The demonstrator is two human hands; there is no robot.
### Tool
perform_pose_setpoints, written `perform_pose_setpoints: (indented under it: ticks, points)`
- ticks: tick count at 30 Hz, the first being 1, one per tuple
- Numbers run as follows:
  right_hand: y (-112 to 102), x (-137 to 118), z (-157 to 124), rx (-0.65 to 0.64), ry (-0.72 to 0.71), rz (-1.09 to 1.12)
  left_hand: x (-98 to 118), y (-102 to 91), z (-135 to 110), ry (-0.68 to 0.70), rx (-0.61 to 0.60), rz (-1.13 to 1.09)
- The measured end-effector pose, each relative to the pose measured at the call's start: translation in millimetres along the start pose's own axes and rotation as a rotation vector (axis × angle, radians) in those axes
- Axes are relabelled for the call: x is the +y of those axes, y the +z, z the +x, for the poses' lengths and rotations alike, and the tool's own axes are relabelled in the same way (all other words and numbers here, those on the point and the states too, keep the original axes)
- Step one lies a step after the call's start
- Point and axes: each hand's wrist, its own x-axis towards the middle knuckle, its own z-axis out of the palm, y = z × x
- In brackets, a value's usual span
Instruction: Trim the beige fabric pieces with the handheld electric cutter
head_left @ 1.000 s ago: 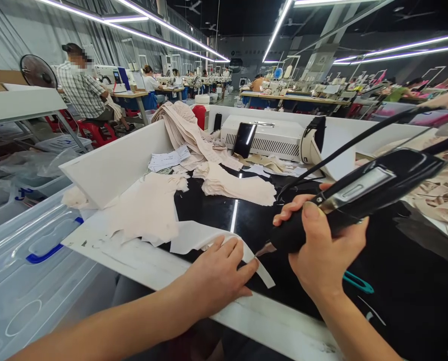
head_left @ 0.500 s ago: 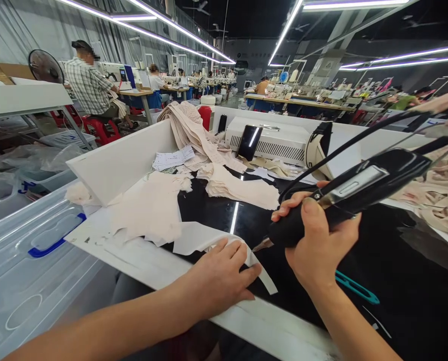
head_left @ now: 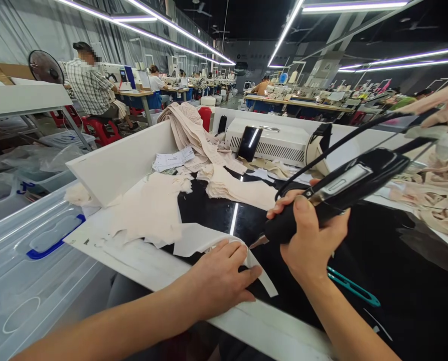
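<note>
My left hand [head_left: 224, 276] lies with bent fingers over a curved white fabric piece [head_left: 195, 238], pinning it to the glossy black tabletop. A narrow end of the piece shows past my thumb. In my right hand [head_left: 314, 235] is a black corded electric cutter [head_left: 344, 183] with a silver switch plate, my fingers wrapped round its grip. Its flat metal tip [head_left: 259, 241] points left and meets the fabric's edge close to my left fingertips. Pale peach fabric pieces [head_left: 148, 208] lie left of my left hand, and a layered stack [head_left: 242, 188] lies beyond it.
A teal slotted tool [head_left: 353, 287] lies by my right wrist. Behind are a phone [head_left: 250, 143], a white vented box [head_left: 284, 145] and draped fabric [head_left: 186, 125]. Another person's hand [head_left: 444, 110] is near the cutter's cord. Clear plastic bins [head_left: 31, 271] stand at the left.
My right hand has brought the cutter slightly left, so its tip is closer to my left fingers. My left hand stays nearly still. The other person's hand comes further into view.
</note>
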Motion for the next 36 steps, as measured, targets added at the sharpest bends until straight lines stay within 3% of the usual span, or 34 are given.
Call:
perform_pose_setpoints:
  ticks: [9,13,19,23,27,31,36]
  points:
    - [4,7,0,-0.034,-0.034,0.015,-2,2.8,-2,0.012,0.030,-0.002]
    - [1,13,0,-0.027,-0.040,-0.007,-4,-5.8,-1,0.014,0.034,-0.074]
    - [-1,7,12,-0.041,-0.039,0.003,-36,-25.5,-9,-0.021,0.025,-0.165]
    - [-4,-16,13,0.050,-0.025,0.020,-52,-33.0,-18,-0.038,-0.100,-0.069]
    - [-13,-39,0,0.065,0.052,0.005,-29,-42.7,-8,-0.208,-0.248,0.093]
    - [-23,-50,-15,0.045,0.069,0.016,2,-52.4,12,-0.306,-0.373,0.069]
    - [-27,-45,-21,0.038,0.043,0.045,11,-59.7,19,-0.352,-0.474,0.060]
